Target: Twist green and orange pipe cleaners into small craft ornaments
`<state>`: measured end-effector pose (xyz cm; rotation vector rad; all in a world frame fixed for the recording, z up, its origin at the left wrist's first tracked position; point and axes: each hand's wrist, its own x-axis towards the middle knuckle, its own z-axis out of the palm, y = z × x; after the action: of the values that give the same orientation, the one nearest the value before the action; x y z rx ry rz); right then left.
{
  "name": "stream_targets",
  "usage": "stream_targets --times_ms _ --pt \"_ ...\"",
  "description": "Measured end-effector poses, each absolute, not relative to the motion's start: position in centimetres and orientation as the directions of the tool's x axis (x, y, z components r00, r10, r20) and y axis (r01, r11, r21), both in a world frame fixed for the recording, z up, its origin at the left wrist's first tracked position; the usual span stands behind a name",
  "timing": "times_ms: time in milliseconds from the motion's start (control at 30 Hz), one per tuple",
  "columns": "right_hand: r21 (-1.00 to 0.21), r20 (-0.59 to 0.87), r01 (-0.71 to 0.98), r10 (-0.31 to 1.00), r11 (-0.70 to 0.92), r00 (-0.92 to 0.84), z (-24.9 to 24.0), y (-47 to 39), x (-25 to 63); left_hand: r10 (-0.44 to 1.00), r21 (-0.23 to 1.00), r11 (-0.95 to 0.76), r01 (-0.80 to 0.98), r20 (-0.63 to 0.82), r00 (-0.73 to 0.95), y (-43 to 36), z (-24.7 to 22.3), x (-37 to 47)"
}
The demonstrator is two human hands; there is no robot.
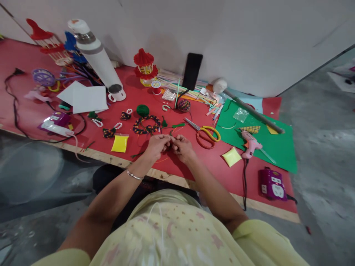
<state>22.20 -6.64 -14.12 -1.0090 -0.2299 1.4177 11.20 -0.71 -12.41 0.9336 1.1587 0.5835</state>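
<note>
Close together over the front of the red table (199,166), my left hand (157,146) and my right hand (182,147) are both closed in a pinch. Whatever lies between the fingertips is too small to make out. A thin orange thread shows below the hands. Just beyond them lie a braided ring of dark multicoloured yarn (135,128), a green strip (178,125) and a small green tassel (164,122). Scissors (200,129) with red and yellow handles rest open to the right of my right hand. A yellow packet (120,143) lies left of my left hand.
A glue gun (251,145) lies on a green sheet (283,147), its cord crossing the front edge near a purple socket box (273,184). A tall flask (97,55), a mug (118,95), a phone (192,71) and a yarn ball (183,105) stand farther back.
</note>
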Motion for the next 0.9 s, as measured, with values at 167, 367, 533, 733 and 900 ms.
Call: stream_targets --times_ms 167,367,533,733,900 --pt "-0.714 -0.421 -0.686 0.868 -0.138 0.264 -14.4 -6.2 21.8 0.787 0.841 0.536 0.071 -0.528 0.319 -0.7 -12.2 11.0" --pt "-0.716 -0.545 -0.639 0.798 -0.282 0.258 -13.8 -6.5 22.6 0.808 0.844 0.527 0.097 -0.533 0.251 -0.8 -12.3 11.3" --pt "-0.707 -0.490 -0.672 0.838 -0.221 0.241 -13.9 -6.9 22.9 0.784 0.827 0.558 0.072 -0.553 0.283 -0.7 -12.1 11.3" --pt "-0.691 -0.433 -0.710 0.864 -0.135 0.257 -14.0 -5.9 22.2 0.777 0.831 0.548 0.099 -0.549 0.308 -0.8 -11.6 11.1" --pt "-0.687 -0.449 -0.707 0.863 -0.168 0.230 -13.8 -5.8 22.5 0.772 0.836 0.528 0.152 -0.546 0.325 -0.7 -11.4 11.1"
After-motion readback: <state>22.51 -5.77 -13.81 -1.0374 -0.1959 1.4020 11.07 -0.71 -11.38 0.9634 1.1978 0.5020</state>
